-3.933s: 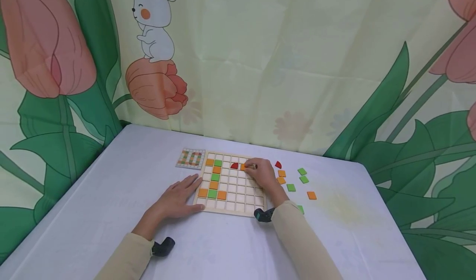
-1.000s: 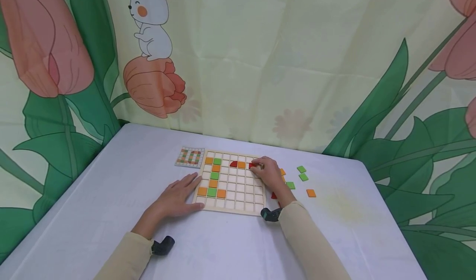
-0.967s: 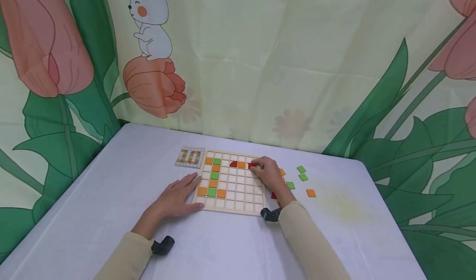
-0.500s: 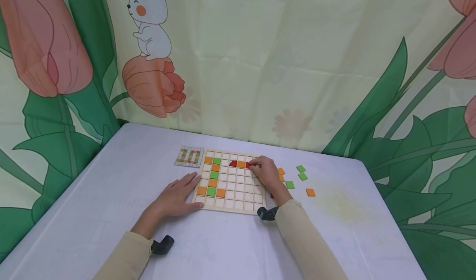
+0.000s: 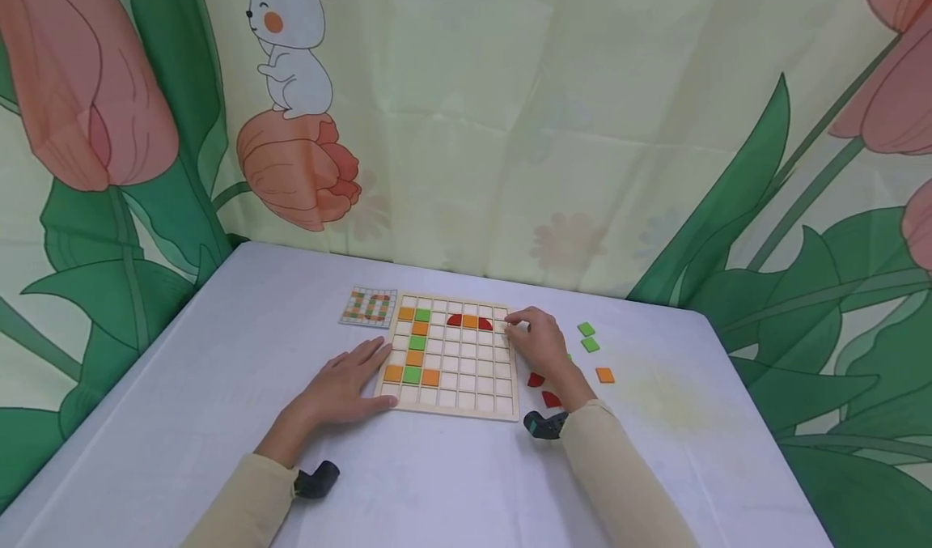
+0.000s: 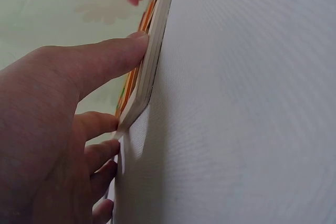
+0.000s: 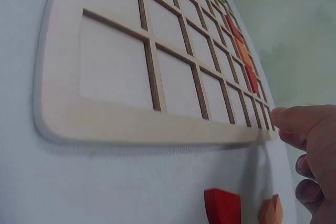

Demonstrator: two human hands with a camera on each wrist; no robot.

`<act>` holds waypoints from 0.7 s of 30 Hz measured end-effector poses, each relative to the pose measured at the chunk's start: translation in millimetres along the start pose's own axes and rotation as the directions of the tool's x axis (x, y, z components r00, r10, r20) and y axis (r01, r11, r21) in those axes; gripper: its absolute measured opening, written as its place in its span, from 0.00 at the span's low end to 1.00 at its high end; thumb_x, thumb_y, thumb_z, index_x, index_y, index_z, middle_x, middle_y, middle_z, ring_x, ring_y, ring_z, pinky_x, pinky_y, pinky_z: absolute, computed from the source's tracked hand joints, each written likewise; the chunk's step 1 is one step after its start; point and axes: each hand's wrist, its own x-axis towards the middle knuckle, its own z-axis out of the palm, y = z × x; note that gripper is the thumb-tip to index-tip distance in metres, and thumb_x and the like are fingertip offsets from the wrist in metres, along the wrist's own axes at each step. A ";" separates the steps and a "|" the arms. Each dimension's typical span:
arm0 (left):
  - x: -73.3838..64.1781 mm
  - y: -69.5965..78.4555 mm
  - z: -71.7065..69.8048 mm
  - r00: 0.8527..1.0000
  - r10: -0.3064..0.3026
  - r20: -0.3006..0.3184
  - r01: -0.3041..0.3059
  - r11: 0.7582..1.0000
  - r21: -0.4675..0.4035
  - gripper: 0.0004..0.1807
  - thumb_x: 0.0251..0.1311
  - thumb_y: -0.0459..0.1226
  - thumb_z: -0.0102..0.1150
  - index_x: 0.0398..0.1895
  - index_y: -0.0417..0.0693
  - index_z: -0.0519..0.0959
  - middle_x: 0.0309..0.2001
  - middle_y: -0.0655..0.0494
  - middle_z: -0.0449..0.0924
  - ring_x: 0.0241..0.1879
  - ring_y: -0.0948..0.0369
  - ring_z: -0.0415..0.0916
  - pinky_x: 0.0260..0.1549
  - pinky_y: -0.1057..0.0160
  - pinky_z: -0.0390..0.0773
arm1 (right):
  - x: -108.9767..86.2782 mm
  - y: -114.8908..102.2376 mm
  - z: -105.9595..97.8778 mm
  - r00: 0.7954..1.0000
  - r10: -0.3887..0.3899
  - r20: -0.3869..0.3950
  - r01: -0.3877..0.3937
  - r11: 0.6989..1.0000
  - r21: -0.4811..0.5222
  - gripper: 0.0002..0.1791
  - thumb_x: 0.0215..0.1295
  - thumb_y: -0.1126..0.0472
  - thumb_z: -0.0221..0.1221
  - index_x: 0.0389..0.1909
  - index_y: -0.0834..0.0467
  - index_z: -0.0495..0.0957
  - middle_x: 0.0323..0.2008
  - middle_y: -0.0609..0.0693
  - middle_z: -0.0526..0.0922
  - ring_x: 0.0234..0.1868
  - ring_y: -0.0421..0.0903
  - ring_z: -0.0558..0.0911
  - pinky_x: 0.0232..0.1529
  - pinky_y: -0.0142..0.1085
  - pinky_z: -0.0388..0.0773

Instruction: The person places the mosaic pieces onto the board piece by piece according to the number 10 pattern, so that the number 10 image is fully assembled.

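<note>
In the head view, a pale wooden grid board [image 5: 466,363] lies on the table with several orange and green squares set in its left columns. Near its top, an orange square [image 5: 470,321] sits between two red quarter-round pieces, a left one [image 5: 455,320] and a right one [image 5: 485,324]. My left hand [image 5: 349,382] rests along the board's left edge, fingers extended and thumb at the lower corner. My right hand [image 5: 542,344] is by the upper right edge, fingers loosely bent. In the right wrist view nothing shows between the thumb and fingers of that hand [image 7: 310,150].
A printed pattern card [image 5: 368,306] lies left of the board's top corner. Right of the board are loose red pieces [image 5: 535,380], green squares [image 5: 586,329] and an orange square [image 5: 605,375]. A patterned curtain [image 5: 466,143] hangs behind the white-covered table.
Over these seconds the orange square and then the right red piece came into the upper row. My right hand has let go of that red piece and moved right. My left hand stays put.
</note>
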 end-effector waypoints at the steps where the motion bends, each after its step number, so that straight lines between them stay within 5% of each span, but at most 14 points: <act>1: 0.2 0.0 0.4 1.000 0.000 0.002 0.000 1.000 0.004 0.48 0.57 0.61 0.57 0.75 0.46 0.56 0.77 0.46 0.50 0.75 0.45 0.49 0.70 0.39 0.53 | -1.8 2.1 -2.7 1.000 0.004 -0.002 -0.004 1.000 -0.005 0.13 0.66 0.53 0.59 0.49 0.49 0.83 0.51 0.47 0.80 0.51 0.49 0.74 0.56 0.46 0.76; 21: 2.1 -0.3 0.2 1.000 -0.009 0.013 0.009 1.000 0.001 0.48 0.57 0.61 0.58 0.75 0.47 0.56 0.76 0.45 0.51 0.75 0.44 0.49 0.70 0.37 0.53 | -32.2 46.2 -47.8 0.997 0.073 -0.005 -0.073 0.995 -0.069 0.16 0.65 0.57 0.61 0.52 0.54 0.82 0.56 0.55 0.78 0.55 0.54 0.75 0.55 0.47 0.79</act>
